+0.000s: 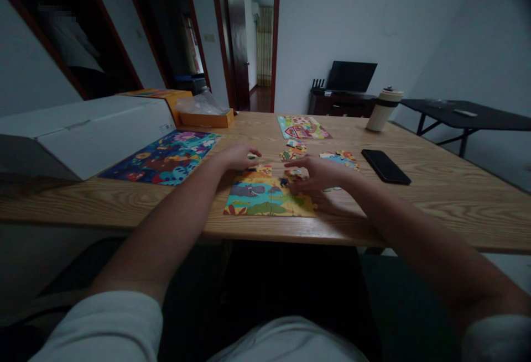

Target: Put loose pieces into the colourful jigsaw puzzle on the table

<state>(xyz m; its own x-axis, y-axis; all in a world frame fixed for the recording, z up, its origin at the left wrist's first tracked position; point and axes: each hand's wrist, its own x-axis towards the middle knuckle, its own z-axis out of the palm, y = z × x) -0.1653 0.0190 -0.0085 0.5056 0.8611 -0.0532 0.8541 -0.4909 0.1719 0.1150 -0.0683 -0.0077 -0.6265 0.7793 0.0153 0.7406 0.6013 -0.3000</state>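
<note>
two hands (274, 166), three puzzles (269, 196), one phone (385, 166)

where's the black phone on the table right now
In the head view the black phone lies flat on the wooden table, to the right of the right hand and the loose puzzle pieces, nearer than the cream tumbler.

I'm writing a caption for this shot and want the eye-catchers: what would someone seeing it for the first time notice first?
First, the two bare hands, left hand and right hand, meeting over a half-built colourful puzzle at the near edge of the wooden table. Next, the finished blue puzzle on the left beside a white box. To the right lie a black phone and a pale tumbler.
</note>
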